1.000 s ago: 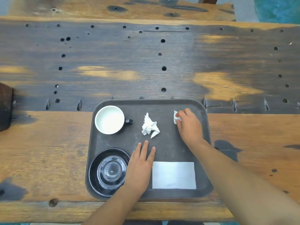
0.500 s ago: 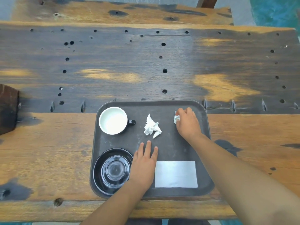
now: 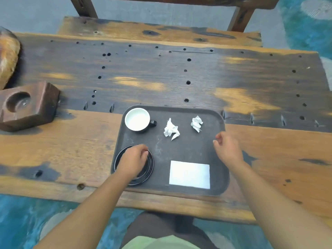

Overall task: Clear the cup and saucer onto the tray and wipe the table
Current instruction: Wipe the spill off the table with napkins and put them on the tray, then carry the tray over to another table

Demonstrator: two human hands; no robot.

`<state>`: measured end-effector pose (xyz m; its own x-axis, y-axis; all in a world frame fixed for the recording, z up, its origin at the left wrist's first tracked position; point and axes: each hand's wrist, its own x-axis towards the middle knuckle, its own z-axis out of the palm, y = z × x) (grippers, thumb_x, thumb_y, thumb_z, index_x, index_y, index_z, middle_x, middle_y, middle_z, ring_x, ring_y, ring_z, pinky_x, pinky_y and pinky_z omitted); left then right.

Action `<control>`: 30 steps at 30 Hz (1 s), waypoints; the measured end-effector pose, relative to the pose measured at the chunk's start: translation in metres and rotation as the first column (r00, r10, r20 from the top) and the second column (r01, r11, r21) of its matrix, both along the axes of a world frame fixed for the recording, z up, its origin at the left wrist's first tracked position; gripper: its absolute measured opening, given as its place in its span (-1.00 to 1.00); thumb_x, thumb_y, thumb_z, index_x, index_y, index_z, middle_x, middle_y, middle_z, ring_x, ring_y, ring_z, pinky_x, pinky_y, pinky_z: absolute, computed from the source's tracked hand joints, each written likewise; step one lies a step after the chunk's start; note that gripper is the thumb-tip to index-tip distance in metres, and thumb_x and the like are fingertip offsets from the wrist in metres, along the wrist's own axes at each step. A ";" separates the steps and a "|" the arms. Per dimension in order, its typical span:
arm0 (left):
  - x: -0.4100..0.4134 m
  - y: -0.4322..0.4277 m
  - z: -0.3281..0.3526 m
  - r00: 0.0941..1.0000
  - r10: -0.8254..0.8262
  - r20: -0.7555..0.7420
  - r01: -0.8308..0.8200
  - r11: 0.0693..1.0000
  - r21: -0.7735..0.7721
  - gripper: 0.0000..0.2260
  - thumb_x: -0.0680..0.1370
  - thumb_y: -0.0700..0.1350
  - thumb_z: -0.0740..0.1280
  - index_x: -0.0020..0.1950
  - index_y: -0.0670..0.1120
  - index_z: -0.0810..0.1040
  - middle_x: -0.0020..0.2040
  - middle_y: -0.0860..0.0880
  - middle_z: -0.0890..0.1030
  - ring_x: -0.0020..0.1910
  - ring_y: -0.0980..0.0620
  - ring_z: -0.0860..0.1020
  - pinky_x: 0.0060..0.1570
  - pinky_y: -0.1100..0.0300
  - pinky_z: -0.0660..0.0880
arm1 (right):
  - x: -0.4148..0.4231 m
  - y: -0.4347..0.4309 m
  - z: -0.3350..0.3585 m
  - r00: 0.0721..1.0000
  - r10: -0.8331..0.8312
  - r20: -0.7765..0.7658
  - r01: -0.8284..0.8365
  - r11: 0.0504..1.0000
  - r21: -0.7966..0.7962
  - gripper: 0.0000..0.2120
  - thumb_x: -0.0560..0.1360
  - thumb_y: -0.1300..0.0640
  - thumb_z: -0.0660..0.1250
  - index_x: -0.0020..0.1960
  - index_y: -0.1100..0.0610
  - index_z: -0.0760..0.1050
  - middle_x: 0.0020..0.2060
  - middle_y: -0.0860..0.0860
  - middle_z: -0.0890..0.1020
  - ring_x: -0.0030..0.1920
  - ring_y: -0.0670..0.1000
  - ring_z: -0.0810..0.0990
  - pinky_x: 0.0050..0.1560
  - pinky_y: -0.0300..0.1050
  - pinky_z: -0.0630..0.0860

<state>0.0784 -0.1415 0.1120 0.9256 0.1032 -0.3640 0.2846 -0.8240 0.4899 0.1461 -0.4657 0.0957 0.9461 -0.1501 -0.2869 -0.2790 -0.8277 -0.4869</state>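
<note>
A dark grey tray (image 3: 188,150) lies on the wooden table (image 3: 71,141) in front of me. A white cup with a black handle (image 3: 137,119) stands in its far left corner. The black saucer (image 3: 150,168) sits in the near left corner, mostly covered by my left hand (image 3: 133,160), whose fingers curl at the saucer's far rim; a grip cannot be made out. My right hand (image 3: 227,150) hovers over the tray's right side, loosely curled and holding nothing. Two crumpled tissues (image 3: 170,129) (image 3: 196,123) lie on the tray's far half. A flat white napkin (image 3: 189,174) lies near the front edge.
A dark wooden block with a round hollow (image 3: 27,105) stands at the table's left. A wooden bench (image 3: 161,33) runs along the far side. The table's near edge is just below the tray, with my lap under it.
My right hand let go of the second crumpled tissue and drew back toward me. My left hand shifted left from the bare tray onto the saucer. The view pulled back.
</note>
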 end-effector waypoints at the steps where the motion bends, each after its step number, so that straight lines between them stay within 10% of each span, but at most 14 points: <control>1: -0.006 0.009 0.001 0.996 0.091 0.018 -0.090 0.995 -0.029 -0.80 0.57 -0.09 0.29 0.14 -0.09 0.62 -0.02 -0.06 0.69 -0.03 -0.09 0.62 0.02 0.07 0.52 | -0.010 -0.006 -0.003 0.999 -0.037 0.001 0.037 0.999 0.005 -0.82 0.52 0.15 0.29 0.08 0.19 0.52 -0.07 0.09 0.64 0.01 0.18 0.59 -0.01 0.01 0.50; 12: 0.010 0.081 -0.045 0.935 0.330 0.132 -0.338 0.940 0.045 -0.72 0.57 -0.03 0.30 0.23 -0.11 0.52 0.12 -0.11 0.59 -0.02 -0.09 0.58 0.04 -0.05 0.53 | -0.045 -0.037 -0.054 0.944 -0.329 0.007 0.329 0.943 -0.050 -0.80 0.56 -0.04 0.24 0.03 0.08 0.49 -0.19 -0.03 0.60 -0.16 0.08 0.54 -0.17 -0.05 0.41; 30: 0.039 0.095 -0.086 0.944 0.289 0.158 -0.295 0.955 0.019 -0.84 0.60 -0.07 0.25 -0.12 -0.13 0.40 -0.30 -0.11 0.53 -0.31 -0.18 0.48 -0.28 0.04 0.35 | -0.044 -0.032 -0.068 0.955 -0.284 0.089 0.296 0.935 -0.196 -0.61 0.60 -0.07 0.17 -0.31 0.12 0.22 -0.49 0.05 0.42 -0.44 0.15 0.40 -0.42 0.01 0.33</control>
<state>0.1174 -0.0464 0.0261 0.8966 0.3893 -0.2112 0.4406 -0.7365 0.5132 0.1018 -0.4982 0.0281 0.8667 -0.4701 -0.1668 -0.4982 -0.7986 -0.3379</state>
